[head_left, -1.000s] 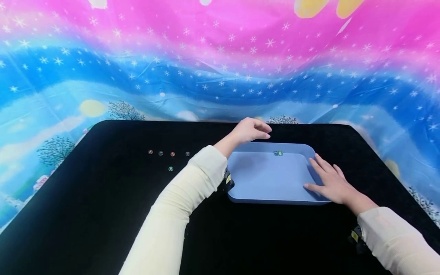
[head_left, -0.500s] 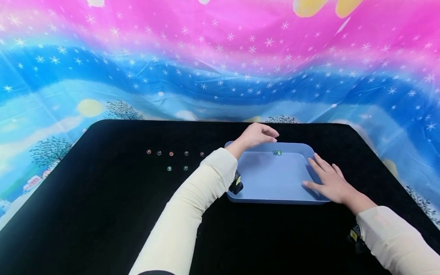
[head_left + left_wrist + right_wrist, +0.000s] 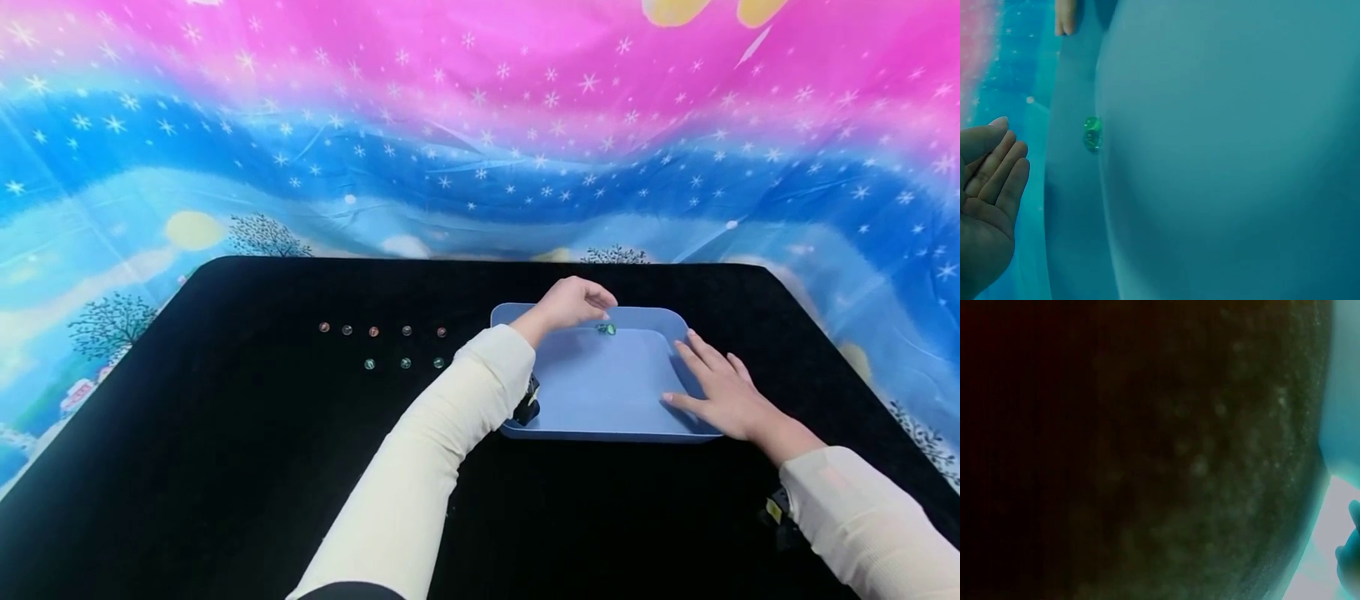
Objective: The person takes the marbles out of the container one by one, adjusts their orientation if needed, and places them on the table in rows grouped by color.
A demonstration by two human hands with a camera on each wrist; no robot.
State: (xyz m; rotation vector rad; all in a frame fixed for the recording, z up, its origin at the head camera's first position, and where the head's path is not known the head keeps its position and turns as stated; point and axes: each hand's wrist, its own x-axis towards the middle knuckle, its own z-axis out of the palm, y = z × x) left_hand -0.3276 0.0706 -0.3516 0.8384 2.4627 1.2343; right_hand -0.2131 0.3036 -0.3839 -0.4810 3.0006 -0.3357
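Observation:
My left hand hovers over the far rim of a shallow blue-grey tray, fingers loosely bent. In the left wrist view that hand holds nothing, its thumb apart from the fingertips. Just beyond its fingertips, green glass marbles lie close together against the tray's far wall; the left wrist view also shows the green marbles there. My right hand rests on the tray's right rim with its fingers spread and straight. Only a sliver of it shows in the right wrist view.
Left of the tray, on the black table, glass marbles stand in two rows: a back row of several with orange and dark ones, and a front row of three greenish ones. A snowflake-printed cloth hangs behind the table.
My left hand and forearm have moved right and slightly nearer, closer to the green marbles, uncovering more of the marbles on the table. The right hand stays on the rim.

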